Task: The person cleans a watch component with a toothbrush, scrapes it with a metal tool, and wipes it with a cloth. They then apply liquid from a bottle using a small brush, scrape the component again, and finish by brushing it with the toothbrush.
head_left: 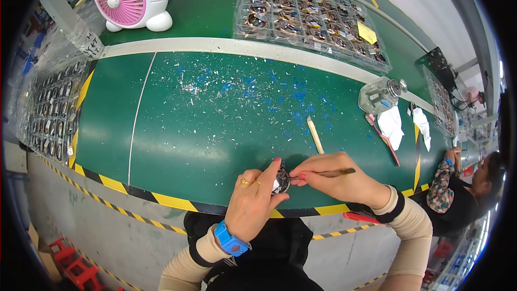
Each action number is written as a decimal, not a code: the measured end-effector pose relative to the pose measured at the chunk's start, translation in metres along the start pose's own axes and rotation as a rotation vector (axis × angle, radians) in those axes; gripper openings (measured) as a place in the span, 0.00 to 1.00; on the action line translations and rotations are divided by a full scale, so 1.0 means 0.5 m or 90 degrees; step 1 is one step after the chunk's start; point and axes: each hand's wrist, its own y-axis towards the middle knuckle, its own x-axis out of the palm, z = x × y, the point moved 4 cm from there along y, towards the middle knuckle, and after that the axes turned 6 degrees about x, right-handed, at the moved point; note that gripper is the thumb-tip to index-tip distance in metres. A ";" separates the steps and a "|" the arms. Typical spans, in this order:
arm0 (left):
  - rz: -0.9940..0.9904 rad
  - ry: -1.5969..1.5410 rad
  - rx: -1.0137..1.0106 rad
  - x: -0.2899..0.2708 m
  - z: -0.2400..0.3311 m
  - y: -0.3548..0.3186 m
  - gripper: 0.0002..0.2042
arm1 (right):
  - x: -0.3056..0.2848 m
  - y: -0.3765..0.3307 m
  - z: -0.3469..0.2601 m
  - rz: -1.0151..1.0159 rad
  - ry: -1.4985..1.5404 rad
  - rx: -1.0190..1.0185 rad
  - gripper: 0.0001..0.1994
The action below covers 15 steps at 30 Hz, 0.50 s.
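Note:
My left hand (pixel 249 200) is closed on a small round electronic part (pixel 279 185), pinched between thumb and fingers near the table's front edge. The part is dark with a pale patch, and my fingers cover some of it. From the right, my right hand (pixel 347 179) grips a slim metal tool that looks like tweezers (pixel 338 173). Its tip meets the rim of the round part; the exact contact is too small to make out. Just beyond my right hand lies a pale flat stick (pixel 314 134).
White and blue scraps litter the green table (pixel 177 124). Clear trays of round parts stand at the back (pixel 312 16) and left (pixel 51 110). A pink-white fan (pixel 129 0), glass jar (pixel 379 95), red toothbrush (pixel 383 140) and white tissue (pixel 391 127) surround the space. Another person (pixel 468 194) sits at right.

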 end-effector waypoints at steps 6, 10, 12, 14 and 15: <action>0.005 0.003 0.017 0.000 0.001 0.002 0.37 | 0.001 0.000 0.076 0.030 0.540 0.171 0.10; 0.016 0.003 0.023 0.000 0.000 0.003 0.37 | 0.022 -0.022 0.058 0.083 0.430 0.105 0.10; 0.020 -0.001 0.029 0.001 0.002 0.003 0.37 | 0.030 -0.036 0.038 0.116 0.321 0.077 0.11; 0.023 0.011 0.029 0.000 0.001 0.002 0.36 | 0.036 -0.047 0.003 0.128 0.040 -0.053 0.10; 0.024 0.016 0.028 0.000 0.001 0.001 0.36 | 0.042 -0.051 -0.012 0.131 -0.101 -0.116 0.09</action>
